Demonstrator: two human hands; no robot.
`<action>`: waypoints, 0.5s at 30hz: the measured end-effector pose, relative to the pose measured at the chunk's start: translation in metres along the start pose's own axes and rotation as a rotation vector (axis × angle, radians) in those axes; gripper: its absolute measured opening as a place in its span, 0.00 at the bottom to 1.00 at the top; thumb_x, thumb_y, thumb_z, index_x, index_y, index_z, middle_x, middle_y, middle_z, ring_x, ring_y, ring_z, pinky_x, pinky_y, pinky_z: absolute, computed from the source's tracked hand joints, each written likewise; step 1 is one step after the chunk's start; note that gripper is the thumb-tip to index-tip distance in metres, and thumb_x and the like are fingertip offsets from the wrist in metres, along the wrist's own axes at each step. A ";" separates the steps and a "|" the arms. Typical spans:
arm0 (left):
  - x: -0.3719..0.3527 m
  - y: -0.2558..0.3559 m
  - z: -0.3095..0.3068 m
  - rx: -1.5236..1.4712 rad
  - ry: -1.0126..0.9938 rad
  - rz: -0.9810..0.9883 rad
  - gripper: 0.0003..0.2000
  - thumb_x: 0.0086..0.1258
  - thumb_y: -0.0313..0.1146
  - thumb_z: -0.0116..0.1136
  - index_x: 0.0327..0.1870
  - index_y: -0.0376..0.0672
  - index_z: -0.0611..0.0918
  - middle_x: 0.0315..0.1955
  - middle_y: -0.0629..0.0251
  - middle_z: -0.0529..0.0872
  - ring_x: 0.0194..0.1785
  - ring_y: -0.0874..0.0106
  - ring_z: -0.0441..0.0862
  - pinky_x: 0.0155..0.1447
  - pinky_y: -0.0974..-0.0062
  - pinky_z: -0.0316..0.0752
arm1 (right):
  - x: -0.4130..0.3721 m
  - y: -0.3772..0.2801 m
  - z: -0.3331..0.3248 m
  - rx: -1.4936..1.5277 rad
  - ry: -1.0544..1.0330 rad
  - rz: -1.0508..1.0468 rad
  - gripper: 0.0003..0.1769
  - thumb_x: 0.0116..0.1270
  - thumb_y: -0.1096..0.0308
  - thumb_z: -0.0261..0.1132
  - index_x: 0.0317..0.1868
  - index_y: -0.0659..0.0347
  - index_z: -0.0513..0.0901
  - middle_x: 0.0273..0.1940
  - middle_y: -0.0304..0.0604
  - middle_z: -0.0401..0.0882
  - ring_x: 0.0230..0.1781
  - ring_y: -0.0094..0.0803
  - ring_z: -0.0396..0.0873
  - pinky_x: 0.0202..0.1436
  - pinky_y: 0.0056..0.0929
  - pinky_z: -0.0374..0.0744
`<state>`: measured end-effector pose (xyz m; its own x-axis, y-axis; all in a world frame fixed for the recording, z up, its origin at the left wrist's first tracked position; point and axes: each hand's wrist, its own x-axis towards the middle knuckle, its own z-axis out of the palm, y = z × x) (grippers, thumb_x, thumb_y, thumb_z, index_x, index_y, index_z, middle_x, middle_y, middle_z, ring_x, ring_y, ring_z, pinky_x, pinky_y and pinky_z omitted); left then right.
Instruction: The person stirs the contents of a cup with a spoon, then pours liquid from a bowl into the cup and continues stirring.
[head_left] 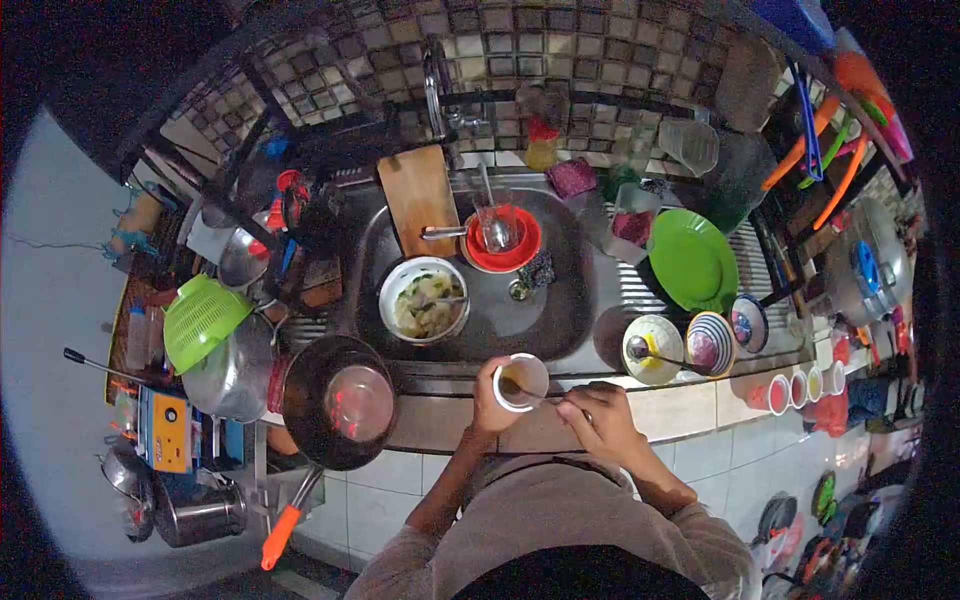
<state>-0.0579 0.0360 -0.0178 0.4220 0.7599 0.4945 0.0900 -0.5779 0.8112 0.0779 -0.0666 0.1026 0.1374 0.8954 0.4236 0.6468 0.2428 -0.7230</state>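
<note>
My left hand (490,402) is wrapped round a white cup (521,382) with some brownish content, held at the sink's front edge. My right hand (600,418) pinches the handle of a thin spoon (535,396), whose far end dips into the cup. Beyond them in the sink (520,335) stands a white bowl (424,300) of food with a spoon in it. Red dishes (520,258) with a glass and spoons lie farther back, beside a wooden cutting board (417,195).
A frying pan (310,425) with an orange handle sits at the left, near a green colander (205,318). On the right are a green plate (692,262), a white bowl with a spoon (655,340), a striped bowl (710,343) and several small cups (777,394).
</note>
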 end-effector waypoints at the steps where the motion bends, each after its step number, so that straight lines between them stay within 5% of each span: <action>1: 0.005 0.003 -0.001 -0.002 -0.008 0.006 0.37 0.34 0.30 0.73 0.50 0.41 0.65 0.42 0.56 0.74 0.47 0.62 0.73 0.49 0.68 0.69 | 0.002 -0.001 0.001 -0.002 0.009 0.003 0.10 0.57 0.68 0.56 0.20 0.62 0.74 0.17 0.44 0.70 0.17 0.39 0.69 0.22 0.32 0.67; 4: 0.020 -0.001 0.002 0.051 -0.394 0.001 0.33 0.40 0.32 0.69 0.51 0.41 0.66 0.43 0.56 0.75 0.44 0.59 0.75 0.47 0.67 0.70 | 0.005 -0.002 -0.002 -0.105 0.071 0.001 0.10 0.58 0.68 0.55 0.21 0.63 0.75 0.16 0.45 0.71 0.17 0.40 0.69 0.23 0.32 0.67; 7: 0.024 0.014 0.007 0.135 -0.529 -0.070 0.32 0.41 0.31 0.68 0.50 0.41 0.67 0.41 0.56 0.77 0.43 0.58 0.75 0.47 0.66 0.70 | 0.001 0.008 -0.005 -0.049 -0.106 0.204 0.11 0.59 0.65 0.56 0.29 0.65 0.79 0.22 0.51 0.76 0.20 0.45 0.75 0.24 0.34 0.71; 15: 0.029 0.016 0.011 0.119 -0.512 0.069 0.29 0.42 0.37 0.68 0.48 0.42 0.70 0.37 0.55 0.78 0.42 0.58 0.76 0.45 0.65 0.71 | -0.013 0.022 0.001 0.133 0.104 0.469 0.18 0.63 0.62 0.51 0.23 0.68 0.75 0.17 0.52 0.72 0.17 0.44 0.73 0.22 0.33 0.69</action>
<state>-0.0344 0.0455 0.0067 0.8145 0.4933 0.3053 0.1358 -0.6739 0.7263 0.0899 -0.0726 0.0806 0.4694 0.8790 0.0837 0.3968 -0.1253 -0.9093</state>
